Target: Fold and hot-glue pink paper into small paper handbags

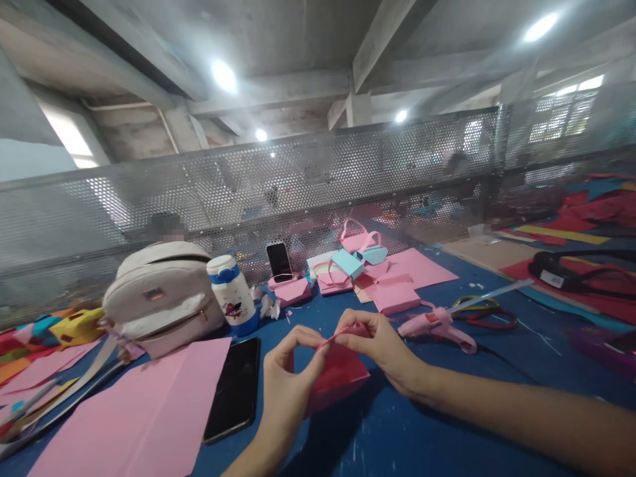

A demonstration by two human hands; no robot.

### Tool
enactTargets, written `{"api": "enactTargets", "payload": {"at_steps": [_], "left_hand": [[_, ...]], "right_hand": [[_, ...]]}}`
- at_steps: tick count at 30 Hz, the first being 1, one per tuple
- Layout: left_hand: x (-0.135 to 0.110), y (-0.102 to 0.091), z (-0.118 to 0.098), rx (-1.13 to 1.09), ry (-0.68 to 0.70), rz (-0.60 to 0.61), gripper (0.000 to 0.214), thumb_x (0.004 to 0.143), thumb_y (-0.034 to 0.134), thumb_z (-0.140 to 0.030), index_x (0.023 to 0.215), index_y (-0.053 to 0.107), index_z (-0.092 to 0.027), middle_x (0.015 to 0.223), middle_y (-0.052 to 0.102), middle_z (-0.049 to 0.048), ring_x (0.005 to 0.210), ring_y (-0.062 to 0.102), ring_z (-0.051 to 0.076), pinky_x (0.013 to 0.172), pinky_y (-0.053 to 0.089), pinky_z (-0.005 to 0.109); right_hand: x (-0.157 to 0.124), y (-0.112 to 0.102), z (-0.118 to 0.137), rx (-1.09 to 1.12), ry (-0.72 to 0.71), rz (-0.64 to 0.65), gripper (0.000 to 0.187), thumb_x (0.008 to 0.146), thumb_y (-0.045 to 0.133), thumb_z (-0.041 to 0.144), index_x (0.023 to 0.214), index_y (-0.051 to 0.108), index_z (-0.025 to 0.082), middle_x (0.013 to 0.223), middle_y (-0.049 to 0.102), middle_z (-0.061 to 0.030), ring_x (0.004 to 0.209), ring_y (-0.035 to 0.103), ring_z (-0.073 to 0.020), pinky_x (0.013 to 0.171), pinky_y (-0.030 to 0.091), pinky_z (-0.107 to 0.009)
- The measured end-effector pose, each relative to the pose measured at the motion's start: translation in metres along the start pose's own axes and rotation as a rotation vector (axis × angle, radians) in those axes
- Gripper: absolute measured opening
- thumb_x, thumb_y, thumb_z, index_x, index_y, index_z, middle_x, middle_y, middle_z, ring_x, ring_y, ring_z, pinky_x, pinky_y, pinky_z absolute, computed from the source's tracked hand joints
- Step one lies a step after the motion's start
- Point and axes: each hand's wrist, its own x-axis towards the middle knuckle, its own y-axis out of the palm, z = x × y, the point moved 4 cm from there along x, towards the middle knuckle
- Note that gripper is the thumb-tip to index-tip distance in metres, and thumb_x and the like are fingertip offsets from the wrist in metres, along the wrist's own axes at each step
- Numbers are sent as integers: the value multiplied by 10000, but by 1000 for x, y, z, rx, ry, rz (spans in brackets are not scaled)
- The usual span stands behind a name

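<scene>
Both of my hands pinch the upper edge of a small red paper bag [340, 377] above the blue table. My left hand [291, 371] closes thumb and forefinger on its left end, and my right hand [375, 341] grips the strip at the top. Parts of the bag hide behind the fingers. To the right of my right hand lies a pink glue gun [437, 326] with a clear glue stick in its back. A black tablet or large phone [233, 391] lies left of my left hand, partly beside a pink paper sheet [144, 404].
A white backpack [163, 291] and a bottle [232, 295] stand at the left. Pink and light-blue paper bags [350, 262] sit along the back, near a propped phone [278, 260]. Scissors [489, 315] lie behind the glue gun. A perforated metal screen [318, 179] borders the table.
</scene>
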Motion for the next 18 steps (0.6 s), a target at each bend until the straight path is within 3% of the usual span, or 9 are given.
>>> {"api": "enactTargets", "payload": {"at_steps": [6,18], "left_hand": [[1,3,0,-11,-4,49,121,784,711,-153,680,657,-185,716,645,0,721,601,158,693,455,235],[2,1,0,-3,-46,12,143,768,732,-218,652,662,-173,693,643,15,693,601,171,672,464,253]], "right_hand": [[-3,2,-2,-12,2,20,160,738,801,311,728,700,187,716,589,34,705,513,-115,677,405,-223],[-2,1,1,5,-8,-22,186,721,807,344,720,692,197,721,592,31,706,531,-123,695,434,-236]]}}
